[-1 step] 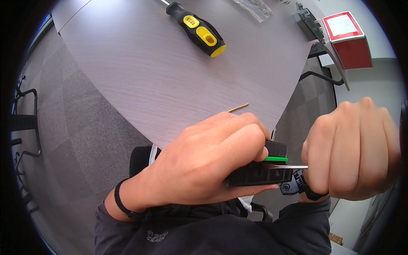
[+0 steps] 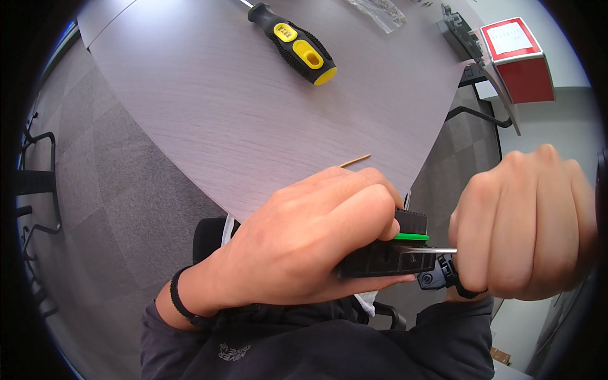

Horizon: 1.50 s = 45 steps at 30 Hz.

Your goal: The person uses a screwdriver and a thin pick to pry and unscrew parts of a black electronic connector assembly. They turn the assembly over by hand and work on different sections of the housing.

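My left hand [image 2: 323, 231] is closed around a black plastic part [image 2: 413, 258] with a ribbed top and a bright green strip [image 2: 411, 237] along it. Its left end is hidden under my fingers. My right hand [image 2: 522, 221] is a fist around a tool whose slim metal shaft [image 2: 443, 251] points left and meets the black part. The tool's handle is hidden inside the fist. A small black fitting [image 2: 433, 280] shows just below the shaft, beside my right wrist.
On the grey wood-grain table [image 2: 253, 120] lie a black and yellow screwdriver [image 2: 297, 47], a thin wooden stick [image 2: 354, 161] and a clear plastic bag [image 2: 383, 14]. A dark grey moulded part [image 2: 457, 33] and a red box [image 2: 520, 79] stand at the far right.
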Tool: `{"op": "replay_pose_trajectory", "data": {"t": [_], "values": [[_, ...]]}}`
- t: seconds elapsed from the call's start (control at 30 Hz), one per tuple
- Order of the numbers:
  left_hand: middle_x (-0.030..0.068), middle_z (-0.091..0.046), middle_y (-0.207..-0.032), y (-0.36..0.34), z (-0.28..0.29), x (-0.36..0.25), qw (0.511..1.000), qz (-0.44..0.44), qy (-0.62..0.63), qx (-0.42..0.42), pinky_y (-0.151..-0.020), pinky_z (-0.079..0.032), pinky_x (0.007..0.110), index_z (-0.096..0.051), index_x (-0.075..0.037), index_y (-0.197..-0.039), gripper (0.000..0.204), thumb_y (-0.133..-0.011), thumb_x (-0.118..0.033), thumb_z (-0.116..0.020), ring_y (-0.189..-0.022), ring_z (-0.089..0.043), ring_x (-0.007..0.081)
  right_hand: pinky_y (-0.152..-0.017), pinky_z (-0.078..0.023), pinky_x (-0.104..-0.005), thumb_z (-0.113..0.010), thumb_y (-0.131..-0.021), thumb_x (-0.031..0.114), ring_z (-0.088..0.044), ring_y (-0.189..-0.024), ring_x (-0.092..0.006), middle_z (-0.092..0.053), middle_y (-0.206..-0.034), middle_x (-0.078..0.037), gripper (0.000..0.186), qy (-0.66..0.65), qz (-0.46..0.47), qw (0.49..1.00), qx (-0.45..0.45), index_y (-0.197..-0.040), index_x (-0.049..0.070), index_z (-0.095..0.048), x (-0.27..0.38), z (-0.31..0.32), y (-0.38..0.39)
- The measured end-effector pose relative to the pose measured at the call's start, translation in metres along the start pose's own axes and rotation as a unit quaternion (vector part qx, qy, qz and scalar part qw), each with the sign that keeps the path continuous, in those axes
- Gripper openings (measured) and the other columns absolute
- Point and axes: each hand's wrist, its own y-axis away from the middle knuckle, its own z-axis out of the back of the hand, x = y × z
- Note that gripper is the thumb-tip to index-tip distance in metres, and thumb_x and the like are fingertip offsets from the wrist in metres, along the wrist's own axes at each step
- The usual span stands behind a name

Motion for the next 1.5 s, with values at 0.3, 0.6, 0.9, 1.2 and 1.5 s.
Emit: {"op": "replay_pose_trajectory", "data": {"t": [0.3, 0.6, 0.9, 1.2, 1.5], "values": [[0.0199, -0.066, -0.098, -0.001, -0.003, -0.001, 1.000, 0.016, 0.005, 0.001, -0.066, -0.052, 0.036, -0.052, -0.004, -0.090, 0.044, -0.062, -0.011, -0.086, -0.081, -0.065, 0.0317, -0.030, -0.023, -0.0266, -0.044, -0.072, -0.015, -0.027, -0.033, -0.0159, -0.037, -0.046, -0.012, 0.028, -0.078, 0.052, 0.993, 0.076, -0.055, 0.005, -0.033, -0.022, -0.005, -0.037], [0.0194, -0.065, -0.099, -0.001, -0.003, -0.002, 1.000, 0.022, 0.007, 0.007, -0.066, -0.052, 0.036, -0.051, -0.005, -0.090, 0.045, -0.062, -0.012, -0.085, -0.081, -0.065, 0.0317, -0.031, -0.024, -0.0269, -0.047, -0.067, -0.015, -0.027, -0.034, -0.0168, -0.036, -0.048, -0.013, 0.023, -0.109, 0.022, 0.985, 0.131, -0.054, 0.001, -0.037, -0.022, -0.004, -0.051], [0.0193, -0.065, -0.099, -0.001, -0.002, -0.002, 1.000, 0.023, 0.009, 0.012, -0.067, -0.052, 0.037, -0.051, -0.005, -0.091, 0.046, -0.062, -0.012, -0.086, -0.081, -0.065, 0.0325, -0.030, -0.020, -0.0268, -0.043, -0.069, -0.016, -0.025, -0.034, -0.0151, -0.033, -0.046, -0.012, 0.027, -0.076, 0.035, 0.989, 0.125, -0.052, 0.003, -0.034, -0.016, -0.005, -0.037], [0.0188, -0.065, -0.099, 0.000, 0.001, -0.002, 1.000, 0.022, 0.006, 0.018, -0.067, -0.052, 0.037, -0.051, -0.005, -0.092, 0.047, -0.061, -0.013, -0.086, -0.082, -0.065, 0.0322, -0.030, -0.020, -0.0266, -0.044, -0.071, -0.014, -0.025, -0.033, -0.0148, -0.032, -0.046, -0.010, 0.027, -0.082, 0.035, 0.988, 0.125, -0.051, 0.003, -0.035, -0.021, -0.005, -0.044], [0.0192, -0.065, -0.098, 0.001, -0.003, -0.001, 1.000, 0.021, 0.018, 0.013, -0.067, -0.051, 0.037, -0.050, -0.004, -0.091, 0.046, -0.062, -0.011, -0.085, -0.081, -0.065, 0.0324, -0.030, -0.021, -0.0262, -0.045, -0.073, -0.012, -0.025, -0.034, -0.0146, -0.032, -0.046, -0.010, 0.028, -0.086, 0.037, 0.987, 0.130, -0.050, 0.002, -0.035, -0.023, -0.006, -0.047]]}}
